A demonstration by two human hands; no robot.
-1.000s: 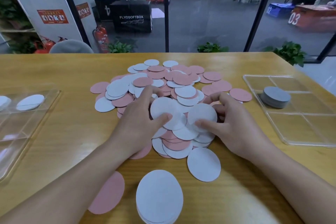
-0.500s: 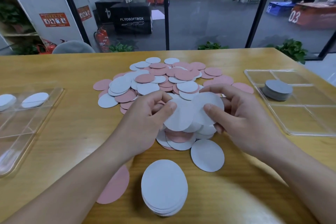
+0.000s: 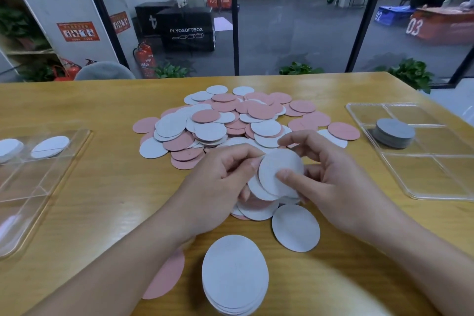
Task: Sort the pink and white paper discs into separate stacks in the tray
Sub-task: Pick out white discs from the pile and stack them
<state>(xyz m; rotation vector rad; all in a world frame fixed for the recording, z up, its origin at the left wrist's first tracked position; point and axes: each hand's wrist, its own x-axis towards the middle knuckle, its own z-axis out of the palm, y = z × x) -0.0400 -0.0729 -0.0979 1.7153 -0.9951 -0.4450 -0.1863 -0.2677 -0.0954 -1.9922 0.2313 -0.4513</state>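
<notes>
A loose pile of pink and white paper discs (image 3: 238,120) covers the middle of the wooden table. My left hand (image 3: 218,187) and my right hand (image 3: 331,182) meet just in front of the pile, both pinching a small bunch of white discs (image 3: 277,174) lifted off the table. A neat stack of white discs (image 3: 234,274) sits near the front edge, with one single white disc (image 3: 296,227) beside it and a pink disc (image 3: 166,277) partly under my left forearm. The clear tray (image 3: 436,187) at the right holds a grey-looking stack of discs (image 3: 395,132).
A second clear tray (image 3: 38,187) at the left holds white discs (image 3: 50,146) in its far compartments. Behind the table a glass wall with black frames shows a gym floor, potted plants and fire extinguishers.
Both hands gathered white discs from the near side of the pile, lifted them and brought them together; the view shifted slightly.
</notes>
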